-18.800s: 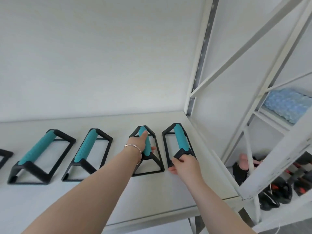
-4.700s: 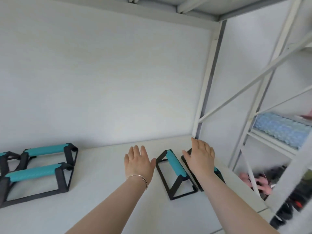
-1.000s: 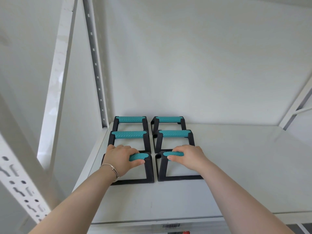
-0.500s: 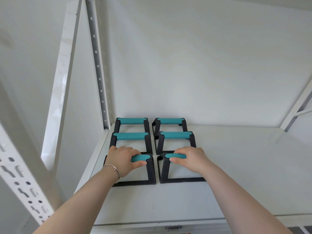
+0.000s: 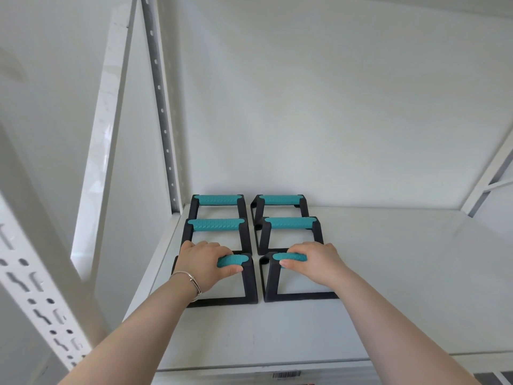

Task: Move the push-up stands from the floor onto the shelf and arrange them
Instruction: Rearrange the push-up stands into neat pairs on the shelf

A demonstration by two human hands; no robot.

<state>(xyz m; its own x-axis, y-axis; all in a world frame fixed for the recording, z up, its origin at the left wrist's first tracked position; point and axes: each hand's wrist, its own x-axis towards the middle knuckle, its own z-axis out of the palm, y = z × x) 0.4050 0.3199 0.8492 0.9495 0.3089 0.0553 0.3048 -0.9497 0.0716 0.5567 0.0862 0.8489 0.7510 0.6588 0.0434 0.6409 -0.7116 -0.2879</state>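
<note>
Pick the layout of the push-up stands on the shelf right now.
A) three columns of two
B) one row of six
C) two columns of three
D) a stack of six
C: six stands sit on the shelf in two columns of three, and the left hand and right hand each grip a front stand.

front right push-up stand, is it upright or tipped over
Upright. The front right push-up stand sits with its black base frame flat on the shelf and its teal grip on top, under the right hand.
</note>
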